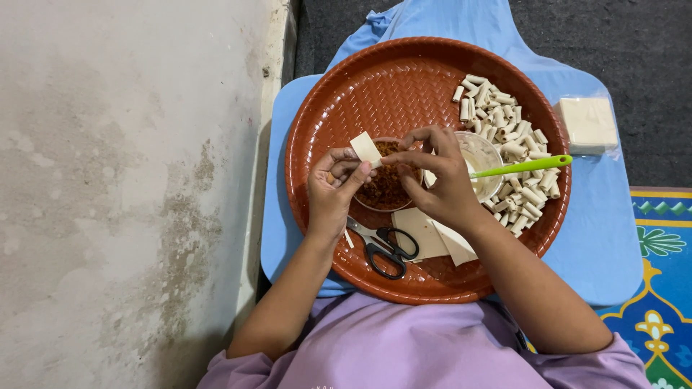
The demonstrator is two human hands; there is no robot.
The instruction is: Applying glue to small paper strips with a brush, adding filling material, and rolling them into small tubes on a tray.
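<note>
clear plastic packet of pale square sheets, right of tray

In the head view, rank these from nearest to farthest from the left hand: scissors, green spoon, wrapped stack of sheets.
From the left hand:
1. Scissors, just below it on the tray.
2. Green spoon, across the tray, right.
3. Wrapped stack of sheets, off the tray, far right.

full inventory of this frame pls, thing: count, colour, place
tray: 1, red-brown, on the blue board
board: 1, light blue, under the tray
rolls: a pile, cream, tray's right side
filling bowl: 1, clear, brown filling, tray centre
small bowl: 1, clear, beside the rolls
spoon: 1, green, in the small bowl
scissors: 1, black handles, tray front
wrapper sheets: a few, cream, beside the scissors
wrapper pack: 1, cream, on the board
left hand: holds a wrapper piece
right hand: fingers at that piece
</note>
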